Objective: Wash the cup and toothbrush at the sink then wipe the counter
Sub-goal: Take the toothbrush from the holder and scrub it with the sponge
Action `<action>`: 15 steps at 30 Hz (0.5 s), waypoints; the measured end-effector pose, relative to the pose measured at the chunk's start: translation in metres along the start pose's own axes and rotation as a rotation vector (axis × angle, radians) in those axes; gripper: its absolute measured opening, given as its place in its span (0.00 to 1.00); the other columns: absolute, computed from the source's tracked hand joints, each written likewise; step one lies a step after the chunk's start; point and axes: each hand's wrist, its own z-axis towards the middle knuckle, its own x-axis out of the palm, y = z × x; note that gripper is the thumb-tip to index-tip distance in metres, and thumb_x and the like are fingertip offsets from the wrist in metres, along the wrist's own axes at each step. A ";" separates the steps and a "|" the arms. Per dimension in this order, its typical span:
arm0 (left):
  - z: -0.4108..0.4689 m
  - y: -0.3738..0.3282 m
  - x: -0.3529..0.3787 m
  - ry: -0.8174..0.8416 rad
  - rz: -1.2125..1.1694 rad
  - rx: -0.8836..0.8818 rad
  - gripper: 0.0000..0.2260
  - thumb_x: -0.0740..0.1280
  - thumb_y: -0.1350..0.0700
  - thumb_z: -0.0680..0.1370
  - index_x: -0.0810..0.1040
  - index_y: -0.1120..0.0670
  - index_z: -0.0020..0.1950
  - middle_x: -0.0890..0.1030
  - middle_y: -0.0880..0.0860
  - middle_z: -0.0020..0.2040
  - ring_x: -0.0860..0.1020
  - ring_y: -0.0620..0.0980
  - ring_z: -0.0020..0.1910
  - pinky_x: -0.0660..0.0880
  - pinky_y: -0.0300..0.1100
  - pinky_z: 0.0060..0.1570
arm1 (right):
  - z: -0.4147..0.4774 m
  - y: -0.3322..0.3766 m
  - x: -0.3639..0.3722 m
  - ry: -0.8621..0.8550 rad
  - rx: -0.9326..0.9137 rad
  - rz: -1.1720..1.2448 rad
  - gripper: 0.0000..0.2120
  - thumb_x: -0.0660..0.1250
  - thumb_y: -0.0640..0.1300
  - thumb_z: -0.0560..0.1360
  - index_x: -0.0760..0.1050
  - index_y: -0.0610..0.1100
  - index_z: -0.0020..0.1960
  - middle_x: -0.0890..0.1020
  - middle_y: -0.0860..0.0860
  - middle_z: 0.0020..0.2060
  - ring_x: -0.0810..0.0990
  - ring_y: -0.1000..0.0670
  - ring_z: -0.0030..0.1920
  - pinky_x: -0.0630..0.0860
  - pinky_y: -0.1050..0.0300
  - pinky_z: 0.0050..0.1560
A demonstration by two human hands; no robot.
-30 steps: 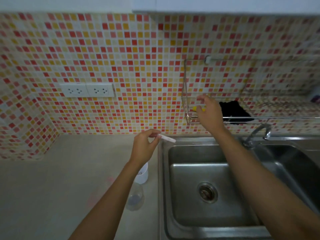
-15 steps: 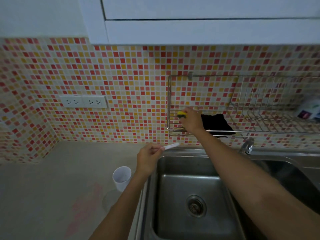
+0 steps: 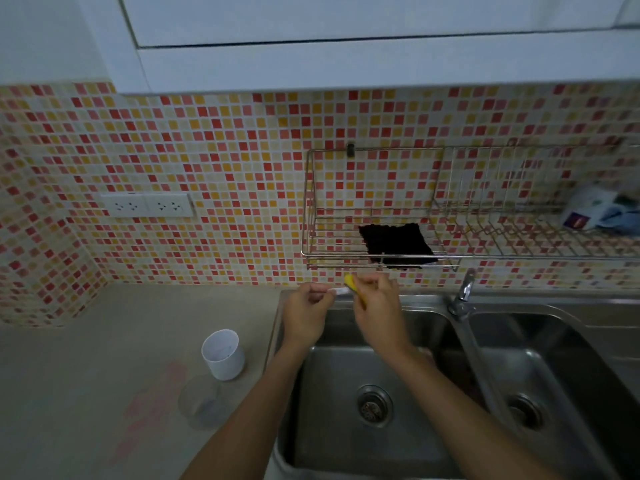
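On the left, the tabletop (image 3: 86, 358) carries a pink smear (image 3: 152, 403), with a double socket (image 3: 147, 205) on the tiled wall above. A white cup (image 3: 223, 355) stands upright near the sink's left rim, and a clear round container (image 3: 201, 401) sits just in front of it. Above the back edge of the sink (image 3: 346, 445), the left grip (image 3: 304, 317) pinches a white toothbrush (image 3: 337, 291) by one end, and its other end points right. The right grip (image 3: 379, 306) is curled around a yellow sponge (image 3: 350, 283) that meets the toothbrush tip. Above hangs a wire rack (image 3: 339, 233) holding a black cloth (image 3: 398, 244). A tap (image 3: 462, 296) stands to the right.
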 end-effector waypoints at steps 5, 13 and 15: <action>-0.002 0.001 0.014 0.027 -0.019 -0.025 0.02 0.72 0.56 0.75 0.81 0.52 0.46 0.84 0.47 0.41 0.82 0.44 0.43 0.79 0.37 0.45 | -0.004 -0.003 -0.005 -0.006 -0.019 -0.028 0.17 0.66 0.37 0.75 0.77 0.43 0.63 0.75 0.47 0.57 0.70 0.48 0.59 0.69 0.60 0.62; -0.006 -0.002 0.016 0.044 -0.042 -0.012 0.04 0.72 0.57 0.75 0.82 0.56 0.48 0.84 0.49 0.43 0.82 0.45 0.44 0.78 0.35 0.45 | -0.025 -0.003 -0.008 0.005 -0.072 -0.035 0.20 0.68 0.36 0.73 0.76 0.45 0.65 0.76 0.47 0.56 0.71 0.47 0.57 0.72 0.57 0.58; -0.008 0.000 0.016 0.068 -0.059 -0.014 0.04 0.72 0.58 0.75 0.83 0.56 0.48 0.85 0.50 0.43 0.82 0.45 0.44 0.79 0.36 0.47 | -0.023 -0.009 -0.012 0.005 -0.078 -0.051 0.22 0.71 0.37 0.72 0.75 0.47 0.65 0.76 0.48 0.57 0.71 0.47 0.57 0.72 0.56 0.58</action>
